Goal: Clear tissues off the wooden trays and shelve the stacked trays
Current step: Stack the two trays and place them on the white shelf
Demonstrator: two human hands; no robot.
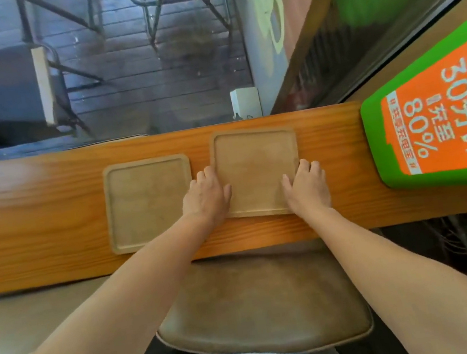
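Two pale wooden trays lie side by side on a long orange-brown counter (34, 212). The left tray (148, 201) lies flat with nothing on it. The right tray (257, 170) is gripped at both side edges: my left hand (206, 196) holds its left edge, my right hand (307, 185) holds its right edge, thumbs resting on top. Its near edge looks slightly raised off the counter. No tissues are visible on either tray.
A green and orange sign (441, 115) stands at the counter's right end. A padded brown stool seat (263, 302) sits just below the counter's near edge. Beyond the counter are a white box (245, 103), dark floorboards and metal-framed chairs (2, 96).
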